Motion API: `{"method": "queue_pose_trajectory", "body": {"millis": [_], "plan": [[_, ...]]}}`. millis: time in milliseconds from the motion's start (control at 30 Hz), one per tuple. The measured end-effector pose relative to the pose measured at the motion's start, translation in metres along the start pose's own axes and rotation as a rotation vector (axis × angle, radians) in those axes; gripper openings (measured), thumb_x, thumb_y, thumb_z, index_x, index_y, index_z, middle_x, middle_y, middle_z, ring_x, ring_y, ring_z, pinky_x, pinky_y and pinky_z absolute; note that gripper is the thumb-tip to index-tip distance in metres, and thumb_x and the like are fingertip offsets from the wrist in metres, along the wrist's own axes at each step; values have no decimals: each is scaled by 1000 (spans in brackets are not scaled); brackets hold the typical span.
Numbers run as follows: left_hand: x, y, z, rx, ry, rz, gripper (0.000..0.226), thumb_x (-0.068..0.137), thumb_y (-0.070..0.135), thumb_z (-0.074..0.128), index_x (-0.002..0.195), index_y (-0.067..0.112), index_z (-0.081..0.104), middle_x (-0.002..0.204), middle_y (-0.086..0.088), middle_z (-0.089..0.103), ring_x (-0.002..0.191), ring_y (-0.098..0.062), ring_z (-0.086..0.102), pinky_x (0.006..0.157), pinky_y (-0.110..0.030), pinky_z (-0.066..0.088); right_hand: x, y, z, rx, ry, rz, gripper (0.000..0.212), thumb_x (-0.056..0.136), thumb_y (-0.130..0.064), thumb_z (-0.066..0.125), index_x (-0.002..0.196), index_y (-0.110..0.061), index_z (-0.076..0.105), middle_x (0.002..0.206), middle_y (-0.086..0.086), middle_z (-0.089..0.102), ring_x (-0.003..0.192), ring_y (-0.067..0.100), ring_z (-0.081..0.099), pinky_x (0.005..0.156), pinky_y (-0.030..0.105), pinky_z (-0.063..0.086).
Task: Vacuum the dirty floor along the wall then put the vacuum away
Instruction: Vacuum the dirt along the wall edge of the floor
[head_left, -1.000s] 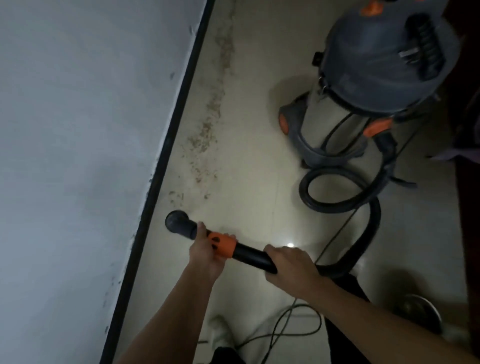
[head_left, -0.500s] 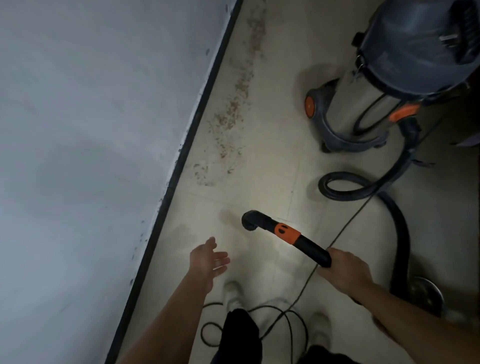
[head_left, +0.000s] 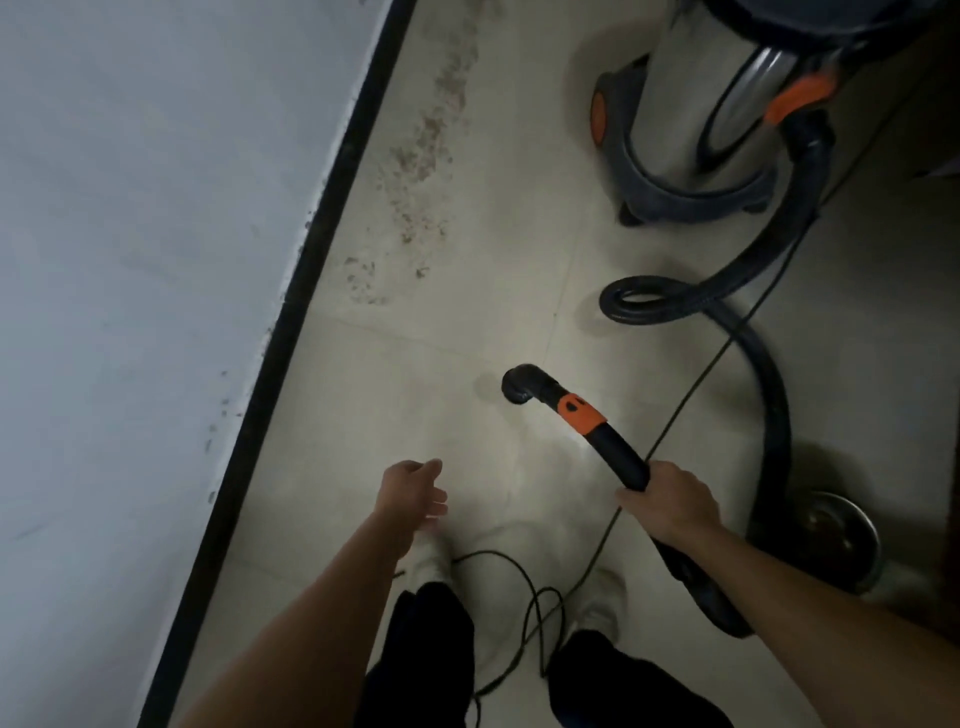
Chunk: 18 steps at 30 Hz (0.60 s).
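My R hand (head_left: 670, 501) grips the black hose handle (head_left: 582, 415), nozzle end over bare tile; L hand (head_left: 413, 493) free, fingers loose. The dirt trail (head_left: 421, 156) is ahead by the baseboard (head_left: 311, 260), canister vac (head_left: 691, 130) to its right. I'd steer low & slow, minding the cord (head_left: 687, 401) running to my feet.

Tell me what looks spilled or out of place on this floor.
A streak of brown debris lies scattered on the pale floor beside the black baseboard, not yet vacuumed. The thin power cord loops loosely between the person's shoes, a likely trip hazard.
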<state>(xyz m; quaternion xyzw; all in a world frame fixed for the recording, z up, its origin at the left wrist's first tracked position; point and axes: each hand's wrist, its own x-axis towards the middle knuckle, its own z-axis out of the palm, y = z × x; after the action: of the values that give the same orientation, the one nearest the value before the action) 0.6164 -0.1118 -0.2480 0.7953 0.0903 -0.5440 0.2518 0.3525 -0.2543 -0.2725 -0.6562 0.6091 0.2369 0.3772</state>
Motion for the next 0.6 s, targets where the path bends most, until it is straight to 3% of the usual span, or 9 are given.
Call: {"method": "queue_pose_trajectory", "body": {"millis": [233, 333, 400, 467, 600], "plan": [[146, -11, 27, 215, 61, 118, 21, 95, 24, 55, 93, 4, 61, 78, -16, 65, 63, -26, 60, 57, -29, 45, 137, -16, 60, 261, 85, 19, 21, 78, -32, 70, 88, -14, 64, 73, 4, 69, 64, 23, 65, 59, 30, 53], [227, -3, 26, 339, 97, 209, 22, 94, 25, 56, 95, 3, 63, 85, -17, 67, 69, -28, 63, 62, -33, 51, 202, -29, 100, 261, 70, -15, 22, 78, -30, 71, 88, -11, 64, 75, 8, 70, 67, 27, 67, 64, 35, 57], [275, 6, 19, 442, 134, 278, 26, 94, 26, 57, 99, 2, 64, 94, -21, 69, 86, -34, 66, 80, -42, 55, 235, -41, 128, 205, 86, -63, 23, 79, -31, 71, 89, -13, 63, 77, 7, 68, 68, 27, 65, 60, 31, 53], [318, 18, 6, 490, 170, 322, 28, 93, 27, 58, 101, 1, 64, 100, -23, 67, 98, -39, 64, 88, -46, 53, 265, -60, 153, 134, 146, -151, 20, 79, -32, 71, 88, -17, 60, 74, 2, 63, 67, 24, 62, 56, 28, 47], [392, 39, -31, 711, 292, 396, 33, 95, 31, 55, 112, 3, 61, 118, -17, 62, 112, -35, 56, 93, -36, 47, 320, -112, 174, 98, 225, -299, 19, 79, -31, 69, 88, -17, 60, 69, -3, 58, 61, 17, 58, 49, 24, 38]]}}
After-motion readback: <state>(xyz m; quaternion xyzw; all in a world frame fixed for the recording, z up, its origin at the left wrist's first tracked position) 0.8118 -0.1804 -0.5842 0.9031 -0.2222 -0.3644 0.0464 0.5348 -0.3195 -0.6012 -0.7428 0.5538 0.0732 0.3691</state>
